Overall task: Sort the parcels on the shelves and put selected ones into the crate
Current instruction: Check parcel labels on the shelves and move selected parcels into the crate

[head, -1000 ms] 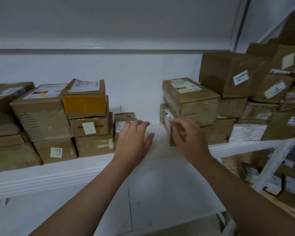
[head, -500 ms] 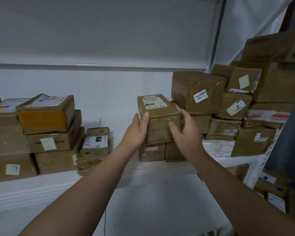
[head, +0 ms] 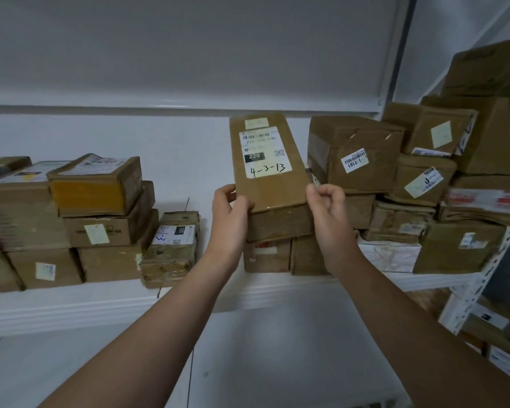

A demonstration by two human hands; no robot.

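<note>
- Head view: a long brown cardboard parcel (head: 273, 189), its white label hand-marked 4-3-13, is tipped up so that its labelled face looks towards the camera, above the white metal shelf (head: 71, 307).
- The left hand (head: 230, 213) grips the long brown cardboard parcel at its near left corner, with the thumb lying over the top face and the other fingers (head: 223, 192) wrapped round the side.
- The right hand (head: 327, 213) is at the near right corner, its fingers (head: 321, 191) tightly curled against the edge and apparently pinching it.
- Directly under the held parcel two small brown boxes (head: 267, 256) stand side by side; I cannot tell whether it touches them.
- Just right of it sits a crumpled brown box with a barcode sticker (head: 354, 154), with more cardboard boxes piled beyond.
- To its lower left, apart from it, lies a small tape-wrapped brown parcel (head: 171, 248) labelled 220.
- Further left is a stack topped by a box with a yellow side (head: 95, 187).
</note>
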